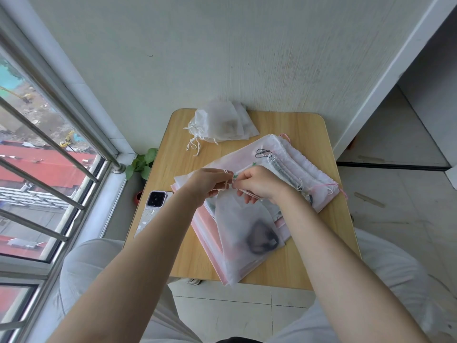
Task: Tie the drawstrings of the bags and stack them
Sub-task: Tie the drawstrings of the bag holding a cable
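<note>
A translucent white drawstring bag (247, 233) with a dark object inside lies on top of a pile of flat pink and white bags (296, 167) on the small wooden table (306, 125). Its gathered mouth is raised between my hands. My left hand (210, 184) pinches the white drawstring (227, 172), which loops over its fingers. My right hand (259, 185) pinches the other end of the cord just to the right. A heap of small white bags with pulled, knotted strings (220, 122) sits at the table's far edge.
A phone (153, 206) lies at the table's left edge. Between the table and the barred window (49, 157) on the left stands a small green plant (143, 163) in a red pot. The wall is directly behind the table. My knees flank the near edge.
</note>
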